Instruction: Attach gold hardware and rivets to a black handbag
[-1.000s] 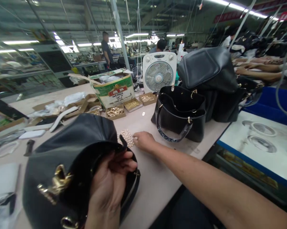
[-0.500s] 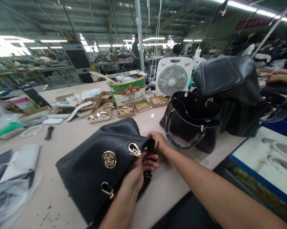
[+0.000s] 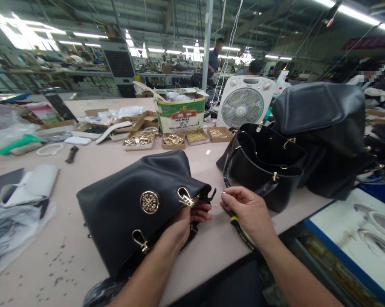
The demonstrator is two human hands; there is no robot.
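Note:
A black handbag (image 3: 115, 213) with a round gold emblem and gold loop fittings lies on its side on the table. My left hand (image 3: 187, 219) reaches into its mouth, fingers curled by the edge, gripping the bag there; part of the hand is hidden by the leather. A short black strap end sticks up at the bag's corner. My right hand (image 3: 248, 209) is apart from the bag, thumb and forefinger pinching a tiny gold metal piece (image 3: 223, 193). Beneath that hand are the black and yellow handles of a tool (image 3: 243, 236), its head hidden. Tiny pieces lie between my hands.
A second black handbag (image 3: 265, 170) stands upright to the right, beside a larger pile of black bags (image 3: 323, 111). Behind are small boxes of gold fittings (image 3: 173, 140), a green carton (image 3: 181, 113) and a white fan (image 3: 243, 104). White straps and plastic (image 3: 29, 187) lie left.
My right hand has drawn back from the bag's corner toward me and to the right, and now shows a tiny gold piece. The tool handles have come into view. My left hand stays in the bag.

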